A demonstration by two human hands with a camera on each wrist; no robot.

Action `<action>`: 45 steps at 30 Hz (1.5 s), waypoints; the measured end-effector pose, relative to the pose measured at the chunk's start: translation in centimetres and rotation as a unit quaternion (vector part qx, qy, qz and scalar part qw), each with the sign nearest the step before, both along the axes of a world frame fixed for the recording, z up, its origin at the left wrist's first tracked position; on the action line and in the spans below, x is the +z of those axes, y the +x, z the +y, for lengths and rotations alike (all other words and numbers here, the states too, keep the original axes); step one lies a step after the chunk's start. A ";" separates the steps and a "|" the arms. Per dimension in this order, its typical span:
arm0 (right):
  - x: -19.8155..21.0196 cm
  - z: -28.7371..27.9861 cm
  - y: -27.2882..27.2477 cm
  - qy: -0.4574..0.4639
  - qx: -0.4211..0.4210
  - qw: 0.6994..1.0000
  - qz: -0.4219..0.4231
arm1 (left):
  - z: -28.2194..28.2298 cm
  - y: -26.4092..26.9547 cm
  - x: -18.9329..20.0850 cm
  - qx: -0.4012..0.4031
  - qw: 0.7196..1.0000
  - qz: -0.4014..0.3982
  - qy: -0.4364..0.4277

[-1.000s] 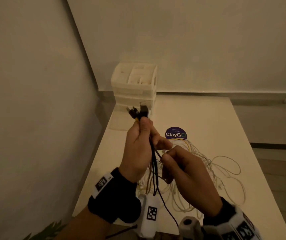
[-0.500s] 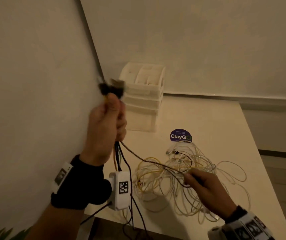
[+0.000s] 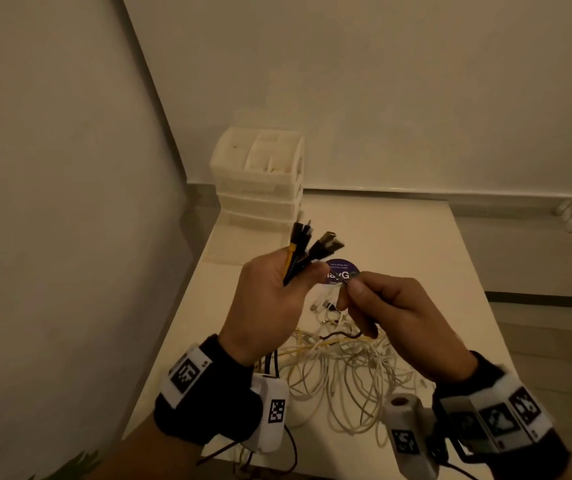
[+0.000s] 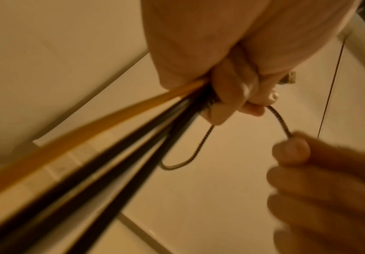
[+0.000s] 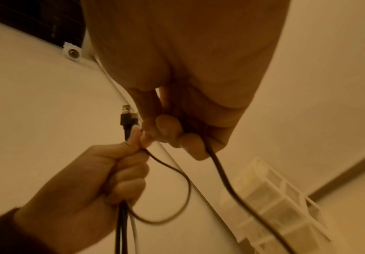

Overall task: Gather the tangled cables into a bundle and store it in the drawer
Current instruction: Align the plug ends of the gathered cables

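My left hand grips a bunch of black and yellow cables above the table, their plug ends sticking up past my fingers. My right hand is just right of it and pinches a thin dark braided cable that loops between the two hands. A tangle of white and yellow cables lies on the white table under my hands. The white drawer unit stands at the table's far left corner; its drawers look closed from here.
A wall runs close along the table's left edge. A round purple sticker lies on the table behind my hands. The table's right edge drops to the floor. A plant leaf shows at the bottom left.
My left hand has come down and right from beside the wall with the cable bunch. My right hand has risen from the pile to meet it, drawing the dark cable up.
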State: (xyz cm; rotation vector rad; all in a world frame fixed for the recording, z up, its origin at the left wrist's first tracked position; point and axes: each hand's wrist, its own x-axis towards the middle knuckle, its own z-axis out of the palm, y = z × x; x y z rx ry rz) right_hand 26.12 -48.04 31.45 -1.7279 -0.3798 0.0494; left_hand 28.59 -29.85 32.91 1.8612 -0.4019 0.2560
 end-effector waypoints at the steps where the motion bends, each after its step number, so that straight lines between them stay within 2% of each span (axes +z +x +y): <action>1: -0.6 0.1 -0.1 0.013 -0.003 1.000 0.004 | 0.3 0.3 0.3 0.012 0.999 0.007 -0.040; 4: -2.3 0.0 -0.2 0.022 -0.015 1.000 0.005 | 1.8 1.7 1.2 0.061 0.988 0.023 -0.138; 8: -5.4 -0.6 -0.4 -0.014 -0.038 0.999 0.026 | 5.1 3.4 3.3 0.129 0.952 0.024 -0.276; 13: -7.7 -1.1 -0.3 -0.066 -0.099 0.992 0.037 | 6.1 3.4 2.5 0.192 0.955 0.018 -0.224; 16: -7.1 -1.0 0.1 -0.050 -0.127 0.988 0.066 | 5.3 2.4 1.8 0.224 0.965 -0.051 -0.128; 17: -6.5 -0.9 0.2 -0.055 -0.124 0.989 0.066 | 4.8 2.1 1.5 0.200 0.973 -0.055 -0.102; 19: -4.8 -0.3 0.4 -0.071 -0.100 0.991 0.046 | 3.1 1.1 1.4 0.069 0.996 0.005 -0.056; 21: -2.6 0.4 0.6 -0.070 -0.074 0.995 0.015 | 1.5 0.5 0.6 -0.039 0.998 0.052 0.021; 23: -0.5 0.9 0.8 -0.046 -0.063 0.997 -0.012 | 0.9 0.5 -0.3 -0.075 0.993 0.044 0.081; 25: 0.7 1.2 1.1 -0.033 -0.052 0.998 -0.026 | 0.9 0.8 -0.6 -0.062 0.995 0.042 0.070; 28: 0.6 1.4 1.6 -0.033 -0.012 0.999 -0.026 | 1.4 1.3 0.0 -0.009 0.999 -0.012 0.040; 32: -3.1 1.0 2.6 -0.037 -0.012 0.999 -0.015 | 2.7 2.2 0.9 0.074 0.996 -0.052 -0.001; 36: -7.8 0.2 3.4 -0.052 -0.067 0.996 -0.002 | 5.5 3.2 1.8 0.157 0.981 -0.077 -0.080; 40: -11.1 -0.3 3.6 -0.077 -0.099 0.991 0.036 | 7.6 3.3 1.9 0.156 0.975 -0.086 -0.131; 42: -11.8 0.0 3.6 -0.078 -0.108 0.990 0.044 | 7.9 2.9 2.1 0.148 0.970 -0.080 -0.172; 45: -11.5 1.1 3.5 -0.076 -0.113 0.990 0.035 | 7.7 2.1 2.2 0.133 0.972 -0.073 -0.180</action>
